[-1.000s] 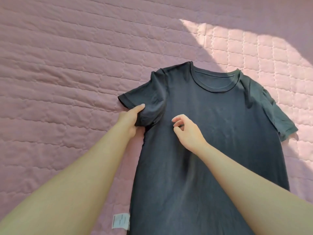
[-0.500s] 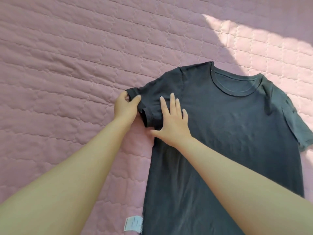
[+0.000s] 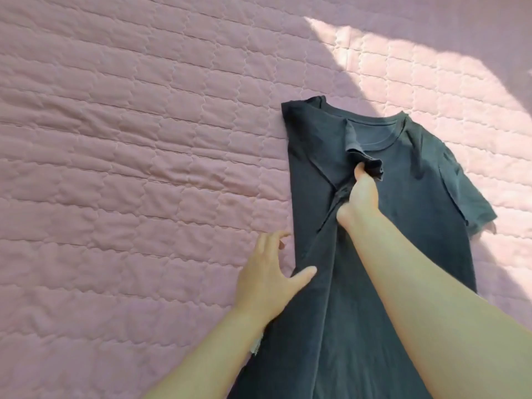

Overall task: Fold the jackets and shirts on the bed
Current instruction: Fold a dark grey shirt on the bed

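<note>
Dark grey cotton T-shirt (image 3: 417, 214): left-side fold underway; long axis runs near-to-far, neck pointing away.
Flat on pink quilted bedspread (image 3: 144, 168). Right hand (image 3: 361, 197) pinches folded-in sleeve cuff (image 3: 371, 165) just below round collar (image 3: 374, 121). Left hand (image 3: 266, 277) is flat, fingers spread, on the folded edge well below collar. Advice: lay cuff flat, straighten edge parallel to axis.

left hand (image 3: 267, 280): flat, fingers spread wide, thumb out to the side | right hand (image 3: 359, 200): reaches farther up, fingers curled tight, pinching the sleeve (image 3: 371, 165)
</note>
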